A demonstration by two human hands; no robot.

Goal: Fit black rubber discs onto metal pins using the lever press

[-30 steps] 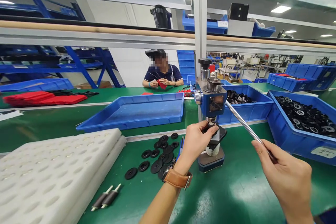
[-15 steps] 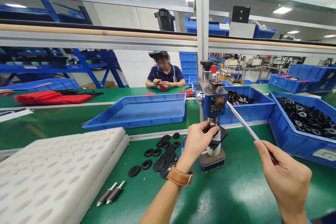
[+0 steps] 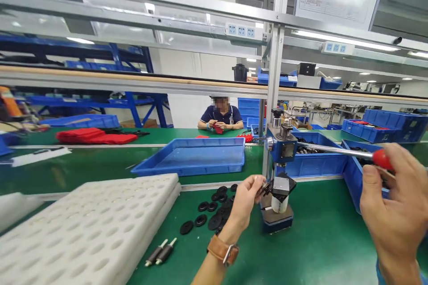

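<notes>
A small blue hand press point(image 3: 283, 144) stands on the green bench, its ram raised above a black plate with a grey block point(image 3: 281, 185) on a white base. Pinched in the fingers of my left hand point(image 3: 245, 198), just left of that block, is a small dark part point(image 3: 265, 188), blurred and partly hidden. My right hand point(image 3: 396, 196) is closed loosely at the red knob point(image 3: 381, 159) of the press lever point(image 3: 337, 150), which points out to the right, nearly level. Black discs point(image 3: 200, 220) lie left of my left hand.
White foam trays point(image 3: 110, 227) are stacked at left, with two dark rollers point(image 3: 163, 254) beside them. A shallow blue tray point(image 3: 200, 170) lies behind. Blue bins point(image 3: 314, 168) of black parts stand behind the press and at right. Across the bench, a person point(image 3: 220, 116) handles something red.
The lever has swung up and the ram has risen. My left hand has drawn leftward from under the ram with the small part. My right hand has moved up to the knob.
</notes>
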